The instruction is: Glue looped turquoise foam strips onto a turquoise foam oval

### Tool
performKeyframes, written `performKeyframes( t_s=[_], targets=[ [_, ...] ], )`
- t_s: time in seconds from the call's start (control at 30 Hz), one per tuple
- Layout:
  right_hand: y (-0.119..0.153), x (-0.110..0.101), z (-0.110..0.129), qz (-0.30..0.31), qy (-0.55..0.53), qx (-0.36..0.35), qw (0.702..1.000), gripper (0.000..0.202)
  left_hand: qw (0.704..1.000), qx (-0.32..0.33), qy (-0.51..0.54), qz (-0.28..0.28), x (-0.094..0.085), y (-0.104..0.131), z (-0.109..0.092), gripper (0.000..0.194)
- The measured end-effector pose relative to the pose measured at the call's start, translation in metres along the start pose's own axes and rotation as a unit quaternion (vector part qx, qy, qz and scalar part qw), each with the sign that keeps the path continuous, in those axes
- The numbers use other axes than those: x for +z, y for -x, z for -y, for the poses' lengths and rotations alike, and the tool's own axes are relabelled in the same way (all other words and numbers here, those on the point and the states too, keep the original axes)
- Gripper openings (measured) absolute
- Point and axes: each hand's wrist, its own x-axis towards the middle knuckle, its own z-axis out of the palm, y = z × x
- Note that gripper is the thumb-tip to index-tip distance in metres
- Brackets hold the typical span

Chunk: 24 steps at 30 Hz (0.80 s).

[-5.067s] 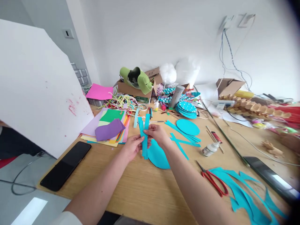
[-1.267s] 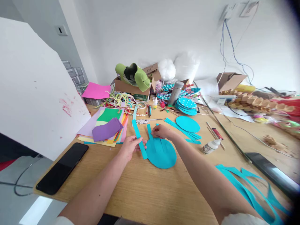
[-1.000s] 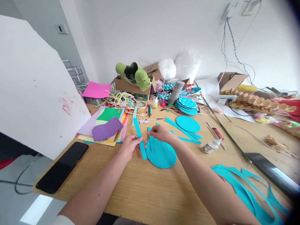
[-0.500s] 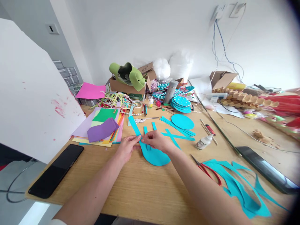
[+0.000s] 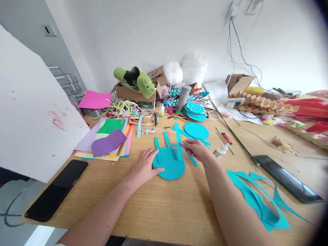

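A round blue paper piece lies flat on the table, with narrow blue strips reaching up from its far side. My left hand rests at the left edge of the round piece, thumb and fingers spread, holding nothing. Between the thumb and fingertips of my right hand is a blue paper strip, upright in view, its lower end over the right part of the round piece. Beyond my right hand are a second blue disc and loose blue strips. A white glue bottle stands close to my right wrist.
Stacked coloured paper and a black phone lie left. Blue paper scraps and another dark phone-like device lie right. A knife, a grey flask and craft boxes stand or lie farther back.
My right hand has moved right, bringing the strip from the round piece's left side to its right. My left hand has let go of the strip and spread onto the round piece's edge.
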Motion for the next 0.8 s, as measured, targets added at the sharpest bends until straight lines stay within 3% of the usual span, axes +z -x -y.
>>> performKeyframes(
  t_s=[0.13,0.4,0.6,0.8],
  targets=[
    [-0.002,0.004,-0.005,0.008,0.003,0.021,1.000,0.038,0.997,-0.011,-0.065,0.046,0.003,0.003,-0.002,0.088],
    [-0.002,-0.001,-0.008,0.037,-0.009,0.004,0.999,0.035,0.992,0.031,-0.107,0.059,-0.002,0.004,-0.005,0.069],
    [-0.007,-0.004,-0.016,0.040,-0.019,0.013,0.999,0.032,0.992,0.019,-0.097,0.081,0.000,0.005,-0.006,0.085],
    [-0.006,-0.002,-0.015,0.042,-0.033,0.021,0.998,0.026,0.989,0.009,-0.079,0.123,-0.010,0.001,0.001,0.092]
  ],
)
